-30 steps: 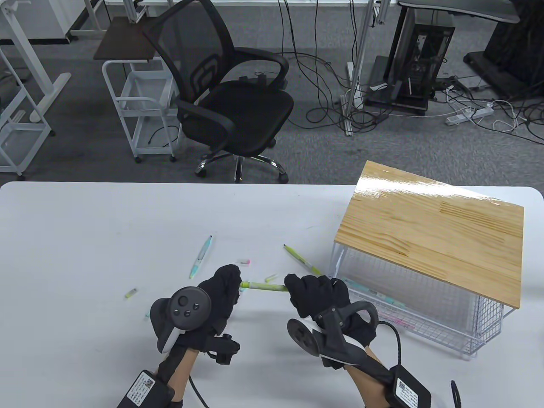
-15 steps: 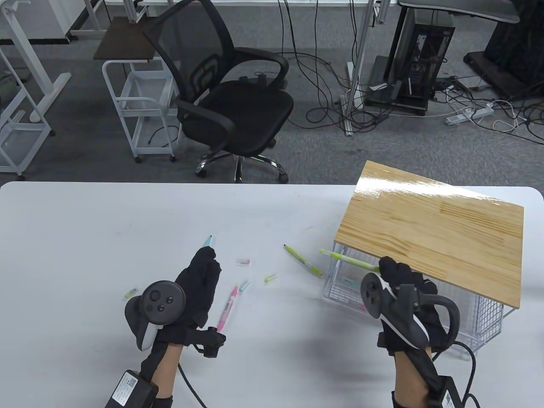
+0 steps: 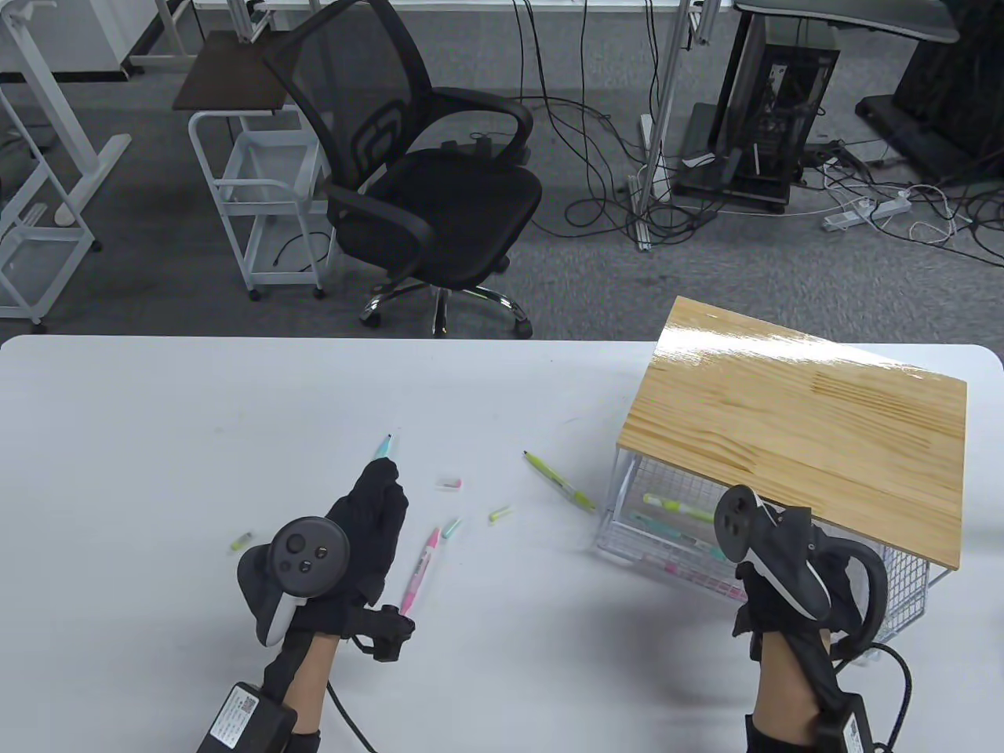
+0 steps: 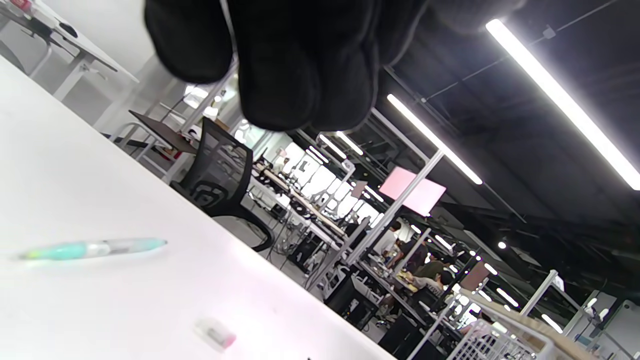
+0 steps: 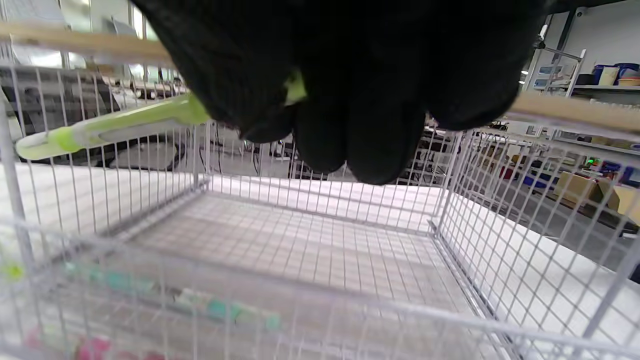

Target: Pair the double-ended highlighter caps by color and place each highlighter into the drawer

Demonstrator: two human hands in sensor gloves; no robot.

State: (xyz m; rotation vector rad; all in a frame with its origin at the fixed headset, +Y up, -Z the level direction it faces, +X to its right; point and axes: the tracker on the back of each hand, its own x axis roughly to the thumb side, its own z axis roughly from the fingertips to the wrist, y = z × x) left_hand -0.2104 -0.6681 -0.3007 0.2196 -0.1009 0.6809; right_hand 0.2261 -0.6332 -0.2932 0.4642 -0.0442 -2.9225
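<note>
Risk first, w/ my right hand [image 3: 788, 561] over the pulled-out wire drawer [image 3: 627, 541]: its fingers are pinched round the green highlighter [image 5: 107, 127], which hangs above the drawer floor and isn't down yet. Letting go from this height could bounce it or leave it lying across the drawer's rim, and then the drawer prob won't slide back under the wood-topped rack [image 3: 800, 427]. I'd lower it before releasing. A teal highlighter [image 5: 220, 307] and a pink one [image 5: 92, 347] lie along the drawer's near side, so dropping on top could knock them askew.

My left hand [image 3: 365, 525] rests on the table, fingers straight, holding nothing, tips near the blue highlighter [image 3: 383, 447], w/ the pink highlighter [image 3: 420, 569] just beside it. Loose caps [image 3: 451, 482] are scattered close by, so a careless sweep could flick them away and spoil the color matching. Another green highlighter [image 3: 561, 482] also waits on the table.
</note>
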